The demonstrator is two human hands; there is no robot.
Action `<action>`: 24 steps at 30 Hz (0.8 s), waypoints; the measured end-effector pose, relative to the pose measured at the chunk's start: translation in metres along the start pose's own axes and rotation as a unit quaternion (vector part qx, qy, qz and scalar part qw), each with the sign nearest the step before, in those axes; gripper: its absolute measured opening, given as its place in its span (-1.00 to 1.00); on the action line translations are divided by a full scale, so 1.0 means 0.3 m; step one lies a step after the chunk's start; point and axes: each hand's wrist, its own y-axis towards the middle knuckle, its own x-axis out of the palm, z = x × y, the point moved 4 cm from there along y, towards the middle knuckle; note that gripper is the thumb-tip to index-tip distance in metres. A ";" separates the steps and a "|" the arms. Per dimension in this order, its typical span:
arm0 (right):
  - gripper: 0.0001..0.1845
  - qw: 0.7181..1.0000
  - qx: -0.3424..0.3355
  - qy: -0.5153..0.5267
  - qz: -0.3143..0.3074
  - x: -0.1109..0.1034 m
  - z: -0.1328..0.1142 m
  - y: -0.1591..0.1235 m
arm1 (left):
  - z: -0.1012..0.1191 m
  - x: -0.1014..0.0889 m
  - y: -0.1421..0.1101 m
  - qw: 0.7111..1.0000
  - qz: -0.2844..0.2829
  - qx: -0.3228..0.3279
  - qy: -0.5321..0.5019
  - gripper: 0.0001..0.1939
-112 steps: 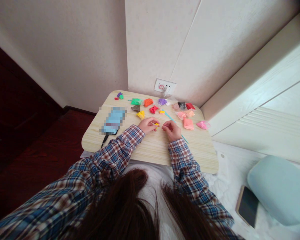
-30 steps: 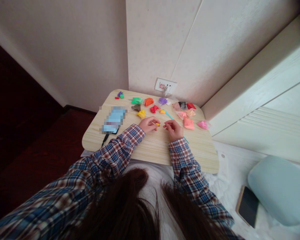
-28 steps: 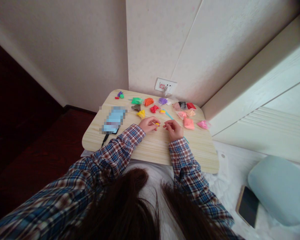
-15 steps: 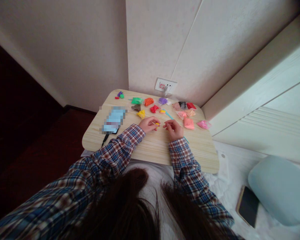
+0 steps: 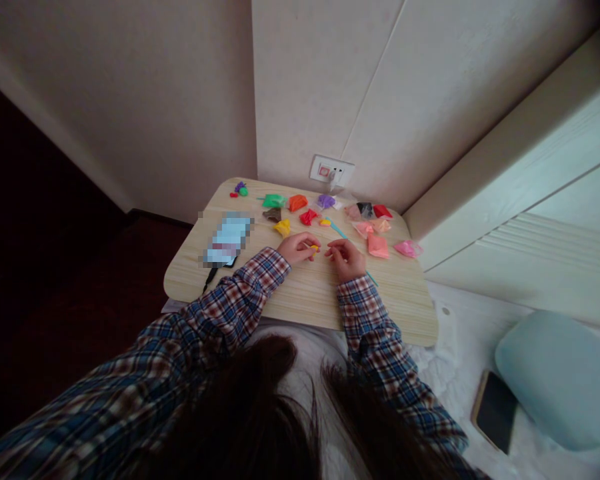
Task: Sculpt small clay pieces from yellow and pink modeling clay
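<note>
- Yellow piece (image 5: 315, 250): small, pinched between the thumb and fingers of the left hand (image 5: 297, 249), above the middle of the table (image 5: 300, 293); largely covered by the fingers.
- Right hand (image 5: 349, 261): fingers curled, tips near the thumb, facing the left hand across a narrow gap; whether it grips anything cannot be told.
- Recent change: over the last second neither hand shifts noticeably; handling of the yellow piece appears to be at a pause or in very fine finger work.
- Against the earliest frame: the right hand sits slightly farther from the table's near edge, less of the yellow piece shows, and the room is dimmer.
- Close by: blue stick (image 5: 338, 231), visible on both sides of the right hand; yellow-orange piece (image 5: 325, 222) near its far end; yellow packet (image 5: 282, 228) beyond the left wrist.
- Farther out: red packet (image 5: 309, 217); pixelated phone (image 5: 229, 237).
</note>
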 end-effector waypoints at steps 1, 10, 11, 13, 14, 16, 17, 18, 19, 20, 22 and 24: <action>-0.75 1.000 0.001 -0.010 -0.006 0.002 -0.002 0.000 | 0.000 0.000 0.000 1.000 -0.001 0.000 -0.001 -0.80; -0.75 0.991 0.006 -0.126 -0.046 0.005 -0.035 -0.005 | 0.005 0.002 -0.003 1.000 0.000 0.009 -0.013 -0.81; -0.76 0.989 0.006 -0.138 -0.046 0.005 -0.037 -0.006 | 0.005 0.002 -0.003 1.000 0.001 0.009 -0.013 -0.82; -0.76 0.986 0.006 -0.158 -0.047 0.006 -0.039 -0.006 | 0.006 0.002 -0.004 1.000 0.003 0.007 -0.014 -0.82; -0.76 0.985 0.007 -0.167 -0.048 0.007 -0.039 -0.006 | 0.007 0.002 -0.005 1.000 0.003 0.006 -0.015 -0.82; -0.77 0.982 0.009 -0.181 -0.050 0.010 -0.037 -0.007 | 0.007 0.001 -0.005 1.000 0.003 0.003 -0.016 -0.82; -0.77 0.981 0.011 -0.188 -0.051 0.011 -0.035 -0.007 | 0.007 0.002 -0.005 1.000 0.003 0.001 -0.016 -0.82; -0.77 0.980 0.012 -0.194 -0.050 0.012 -0.033 -0.007 | 0.006 0.002 -0.004 1.000 0.002 0.000 -0.016 -0.82; -0.77 0.978 0.015 -0.200 -0.049 0.012 -0.030 -0.007 | 0.005 0.002 -0.004 1.000 0.002 -0.001 -0.016 -0.82; -0.77 0.977 0.017 -0.206 -0.046 0.012 -0.028 -0.007 | 0.004 0.002 -0.003 1.000 0.002 -0.003 -0.016 -0.81; -0.77 0.976 0.021 -0.216 -0.036 0.010 -0.022 -0.007 | 0.003 0.002 -0.003 1.000 0.003 -0.005 -0.016 -0.81; -0.76 0.974 0.024 -0.224 -0.026 0.008 -0.016 -0.007 | 0.002 0.002 -0.003 1.000 0.004 -0.005 -0.016 -0.81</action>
